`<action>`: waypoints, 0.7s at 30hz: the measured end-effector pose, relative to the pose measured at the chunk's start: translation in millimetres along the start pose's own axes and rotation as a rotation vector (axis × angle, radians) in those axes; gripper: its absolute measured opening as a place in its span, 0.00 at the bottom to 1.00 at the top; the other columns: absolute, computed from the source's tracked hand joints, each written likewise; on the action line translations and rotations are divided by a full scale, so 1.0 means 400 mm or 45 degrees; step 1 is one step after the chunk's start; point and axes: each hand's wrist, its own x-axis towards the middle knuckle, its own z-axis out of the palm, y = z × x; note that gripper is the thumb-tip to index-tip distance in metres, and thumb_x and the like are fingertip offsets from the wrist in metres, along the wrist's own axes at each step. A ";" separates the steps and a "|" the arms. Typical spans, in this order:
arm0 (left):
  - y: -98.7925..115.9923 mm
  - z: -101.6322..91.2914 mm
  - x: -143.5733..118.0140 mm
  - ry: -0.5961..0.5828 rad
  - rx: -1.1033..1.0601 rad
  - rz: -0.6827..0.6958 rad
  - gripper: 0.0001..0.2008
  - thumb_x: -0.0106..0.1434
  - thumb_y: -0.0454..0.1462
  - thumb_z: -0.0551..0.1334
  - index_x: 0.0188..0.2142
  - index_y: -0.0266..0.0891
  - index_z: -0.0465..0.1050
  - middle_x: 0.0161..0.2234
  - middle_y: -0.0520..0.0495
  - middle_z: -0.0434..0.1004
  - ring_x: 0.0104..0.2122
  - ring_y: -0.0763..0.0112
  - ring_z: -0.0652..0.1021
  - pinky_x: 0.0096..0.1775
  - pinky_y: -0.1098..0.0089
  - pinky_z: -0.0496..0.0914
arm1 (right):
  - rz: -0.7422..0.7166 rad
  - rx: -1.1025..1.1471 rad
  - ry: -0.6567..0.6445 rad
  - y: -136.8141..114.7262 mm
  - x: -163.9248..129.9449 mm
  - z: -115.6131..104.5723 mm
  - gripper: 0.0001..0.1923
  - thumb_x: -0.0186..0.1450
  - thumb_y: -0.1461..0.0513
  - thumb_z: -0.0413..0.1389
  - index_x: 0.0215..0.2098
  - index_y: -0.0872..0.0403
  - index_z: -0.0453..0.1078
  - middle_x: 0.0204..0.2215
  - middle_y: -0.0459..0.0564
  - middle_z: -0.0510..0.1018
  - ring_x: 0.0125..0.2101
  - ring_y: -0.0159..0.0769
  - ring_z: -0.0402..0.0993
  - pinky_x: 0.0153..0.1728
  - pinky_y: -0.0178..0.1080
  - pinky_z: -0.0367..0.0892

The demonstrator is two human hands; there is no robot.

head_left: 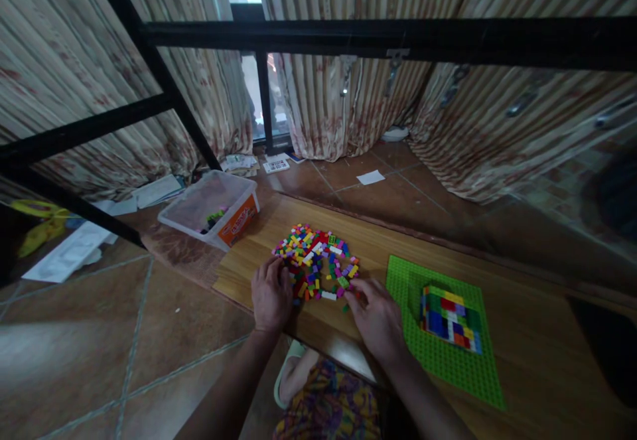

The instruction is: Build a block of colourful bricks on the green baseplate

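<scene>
Two hands at one brick pile (316,261): left hand (271,294) lay flat, fingers apart; right hand (377,317) curled, grip unclear; one baseplate (438,354) just right.

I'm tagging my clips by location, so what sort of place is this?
Probably a room in a home: a tiled floor, patterned curtains over a window, and a low wooden table with toy bricks under both hands.
</scene>
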 end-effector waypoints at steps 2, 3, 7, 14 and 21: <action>0.001 -0.001 -0.001 -0.006 0.002 -0.012 0.14 0.67 0.39 0.54 0.46 0.37 0.74 0.47 0.39 0.76 0.47 0.58 0.75 0.51 0.56 0.69 | 0.001 -0.019 0.012 -0.003 0.002 0.003 0.09 0.65 0.58 0.55 0.41 0.53 0.74 0.35 0.50 0.78 0.38 0.40 0.74 0.40 0.40 0.67; 0.001 -0.001 -0.001 -0.008 0.002 -0.017 0.13 0.67 0.39 0.54 0.46 0.37 0.74 0.47 0.39 0.76 0.48 0.58 0.75 0.51 0.56 0.69 | 0.007 -0.022 0.017 0.000 -0.001 0.001 0.09 0.66 0.59 0.55 0.40 0.53 0.74 0.35 0.50 0.77 0.38 0.40 0.74 0.41 0.40 0.67; 0.001 -0.001 -0.003 -0.007 -0.002 -0.018 0.13 0.67 0.39 0.54 0.46 0.38 0.73 0.48 0.40 0.76 0.48 0.58 0.75 0.51 0.56 0.69 | 0.041 -0.041 0.046 0.031 -0.039 -0.022 0.10 0.67 0.60 0.51 0.39 0.52 0.74 0.34 0.49 0.78 0.37 0.39 0.73 0.40 0.40 0.66; -0.003 0.003 -0.004 0.002 -0.015 -0.010 0.13 0.67 0.39 0.55 0.46 0.38 0.73 0.47 0.40 0.76 0.48 0.59 0.75 0.51 0.57 0.69 | -0.097 0.012 -0.046 0.021 -0.056 -0.010 0.13 0.69 0.63 0.49 0.41 0.51 0.76 0.35 0.50 0.77 0.37 0.37 0.73 0.40 0.39 0.66; -0.002 0.003 -0.004 -0.007 -0.013 -0.003 0.12 0.67 0.38 0.55 0.46 0.37 0.73 0.47 0.40 0.76 0.48 0.59 0.75 0.51 0.57 0.69 | -0.162 -0.125 -0.214 -0.012 0.005 0.008 0.12 0.67 0.66 0.52 0.43 0.49 0.77 0.38 0.50 0.76 0.39 0.38 0.74 0.40 0.39 0.68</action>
